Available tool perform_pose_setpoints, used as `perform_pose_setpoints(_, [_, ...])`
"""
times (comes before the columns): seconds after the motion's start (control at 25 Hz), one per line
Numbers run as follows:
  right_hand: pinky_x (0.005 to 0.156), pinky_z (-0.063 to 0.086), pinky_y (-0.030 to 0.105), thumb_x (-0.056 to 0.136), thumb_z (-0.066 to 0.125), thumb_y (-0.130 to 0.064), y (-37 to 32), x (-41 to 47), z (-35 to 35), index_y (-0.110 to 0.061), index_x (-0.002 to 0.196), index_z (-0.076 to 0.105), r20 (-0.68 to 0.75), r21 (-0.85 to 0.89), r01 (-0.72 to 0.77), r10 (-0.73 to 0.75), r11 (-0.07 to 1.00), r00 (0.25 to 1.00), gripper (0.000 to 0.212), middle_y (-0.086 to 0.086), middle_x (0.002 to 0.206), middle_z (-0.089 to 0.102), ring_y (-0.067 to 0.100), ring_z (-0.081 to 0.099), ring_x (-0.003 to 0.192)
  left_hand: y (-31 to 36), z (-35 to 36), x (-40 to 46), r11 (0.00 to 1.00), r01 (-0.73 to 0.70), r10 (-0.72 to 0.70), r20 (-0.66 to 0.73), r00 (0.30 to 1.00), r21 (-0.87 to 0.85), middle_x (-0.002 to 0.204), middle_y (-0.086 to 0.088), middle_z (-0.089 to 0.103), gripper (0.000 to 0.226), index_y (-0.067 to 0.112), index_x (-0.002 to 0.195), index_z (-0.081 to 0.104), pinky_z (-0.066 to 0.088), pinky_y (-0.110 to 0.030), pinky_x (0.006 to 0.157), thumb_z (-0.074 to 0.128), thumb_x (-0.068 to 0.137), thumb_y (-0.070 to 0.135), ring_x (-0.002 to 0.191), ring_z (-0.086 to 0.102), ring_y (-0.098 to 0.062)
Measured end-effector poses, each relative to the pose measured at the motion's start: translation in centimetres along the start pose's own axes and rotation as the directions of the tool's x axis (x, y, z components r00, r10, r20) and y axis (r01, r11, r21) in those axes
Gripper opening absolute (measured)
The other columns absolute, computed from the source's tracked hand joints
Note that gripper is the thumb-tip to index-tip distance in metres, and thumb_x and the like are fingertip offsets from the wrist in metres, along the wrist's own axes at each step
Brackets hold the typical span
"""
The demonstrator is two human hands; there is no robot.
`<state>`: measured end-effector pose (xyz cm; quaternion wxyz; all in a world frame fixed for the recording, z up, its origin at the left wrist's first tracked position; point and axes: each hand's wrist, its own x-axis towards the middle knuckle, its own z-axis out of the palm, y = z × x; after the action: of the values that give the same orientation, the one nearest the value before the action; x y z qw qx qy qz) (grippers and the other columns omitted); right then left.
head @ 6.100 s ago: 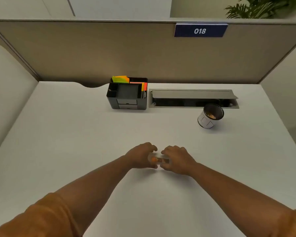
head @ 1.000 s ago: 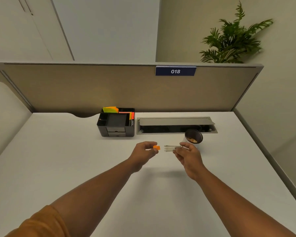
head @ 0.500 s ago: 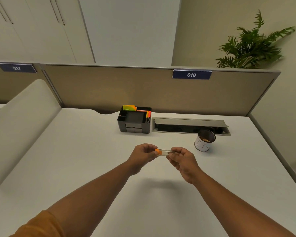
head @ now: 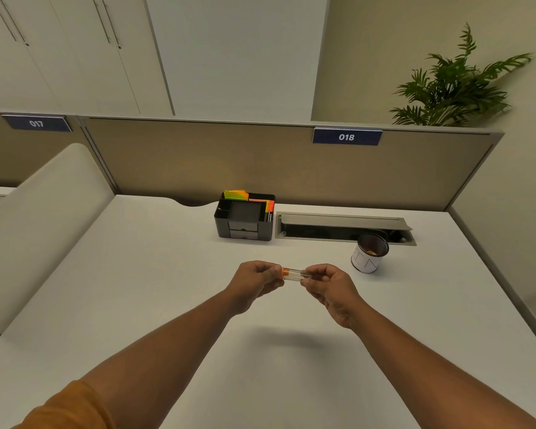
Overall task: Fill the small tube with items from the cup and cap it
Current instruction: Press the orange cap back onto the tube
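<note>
A small clear tube (head: 294, 273) lies level between both hands, held above the white desk. My left hand (head: 257, 280) pinches the orange cap (head: 282, 270), which sits against the tube's left end. My right hand (head: 328, 284) grips the tube's right end. What is inside the tube is too small to tell. The white cup (head: 368, 253) with a dark inside stands upright on the desk to the right of my hands and holds a few brownish items.
A black desk organiser (head: 245, 217) with coloured sticky notes stands at the back. To its right lies an open cable tray (head: 342, 228) set in the desk. A beige partition (head: 198, 162) closes the far edge, and a padded divider (head: 37, 218) stands on the left.
One second ago the cap was apart from the tube's open end; my hands have come together and the cap now sits on the tube. The head view has also swung left.
</note>
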<state>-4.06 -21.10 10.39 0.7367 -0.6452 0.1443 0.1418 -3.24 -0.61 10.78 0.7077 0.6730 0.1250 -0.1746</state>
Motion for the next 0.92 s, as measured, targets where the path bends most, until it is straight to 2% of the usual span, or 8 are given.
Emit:
perform_pose_setpoints(0.12, [0.077, 0.062, 0.029, 0.084, 0.071, 0.011, -0.3, 0.1, -0.1, -0.004, 0.105, 0.072, 0.010, -0.012, 0.004, -0.004, 1.000, 1.000, 0.026, 0.014, 0.102, 0.076, 0.030, 0.073, 0.095, 0.1, -0.1, 0.1, 1.000, 0.017, -0.017, -0.006, 1.000, -0.011, 0.109, -0.020, 0.075, 0.022, 0.003, 0.106, 0.075, 0.062, -0.035, 0.090, 0.067, 0.094, 0.020, 0.100, 0.075, -0.033])
perform_pose_setpoints(0.36, [0.076, 0.062, 0.032, 0.089, 0.072, -0.004, -0.6, 0.6, 0.0, -0.004, 0.104, 0.073, 0.004, 0.023, -0.023, 0.022, 0.999, 1.000, 0.015, 0.020, 0.099, 0.076, 0.029, 0.075, 0.085, 1.0, -0.2, 0.6, 0.994, 0.005, -0.002, 0.025, 1.000, -0.109, 0.112, -0.019, 0.075, 0.023, 0.001, 0.114, 0.072, 0.061, -0.031, 0.090, 0.068, 0.092, 0.005, 0.105, 0.073, -0.031])
perform_pose_setpoints(0.48, [0.074, 0.062, 0.032, 0.089, 0.071, -0.007, -0.8, 1.1, 0.1, -0.004, 0.104, 0.073, 0.006, -0.003, -0.024, 0.024, 1.000, 1.000, 0.015, 0.022, 0.099, 0.076, 0.027, 0.075, 0.082, 1.4, -0.2, 0.9, 0.991, 0.009, -0.006, 0.022, 1.000, -0.130, 0.112, -0.021, 0.074, 0.020, 0.002, 0.110, 0.073, 0.058, -0.037, 0.097, 0.067, 0.091, 0.001, 0.106, 0.072, -0.033])
perform_pose_setpoints(0.56, [0.071, 0.061, 0.030, 0.089, 0.072, -0.006, -0.9, 1.3, 0.3, -0.003, 0.105, 0.073, 0.014, -0.010, -0.025, 0.025, 1.000, 1.000, 0.016, 0.021, 0.098, 0.076, 0.026, 0.075, 0.080, 1.6, -0.2, 1.2, 0.990, 0.018, -0.016, 0.016, 1.000, -0.140, 0.110, -0.021, 0.075, 0.017, 0.003, 0.106, 0.073, 0.059, -0.037, 0.097, 0.067, 0.091, 0.001, 0.103, 0.073, -0.032])
perform_pose_setpoints(0.72, [0.067, 0.060, 0.026, 0.088, 0.072, -0.003, -0.8, 2.1, 0.5, 0.002, 0.104, 0.071, 0.014, -0.061, -0.037, 0.038, 0.997, 0.999, 0.016, 0.018, 0.093, 0.075, 0.022, 0.075, 0.076, 1.3, -0.5, 2.1, 0.998, 0.024, -0.023, 0.020, 1.000, -0.066, 0.104, -0.019, 0.077, 0.016, 0.000, 0.106, 0.073, 0.062, -0.029, 0.085, 0.068, 0.090, 0.001, 0.093, 0.076, -0.026])
perform_pose_setpoints(0.92, [0.067, 0.060, 0.026, 0.089, 0.071, -0.002, -0.6, 3.3, 0.4, -0.001, 0.101, 0.071, -0.003, -0.165, -0.050, 0.050, 0.985, 0.999, 0.012, 0.017, 0.093, 0.075, 0.023, 0.074, 0.078, 0.7, -0.6, 3.3, 1.000, 0.021, -0.022, 0.031, 0.999, 0.003, 0.106, -0.019, 0.075, 0.016, 0.000, 0.105, 0.072, 0.061, -0.034, 0.092, 0.070, 0.090, 0.002, 0.099, 0.074, -0.031])
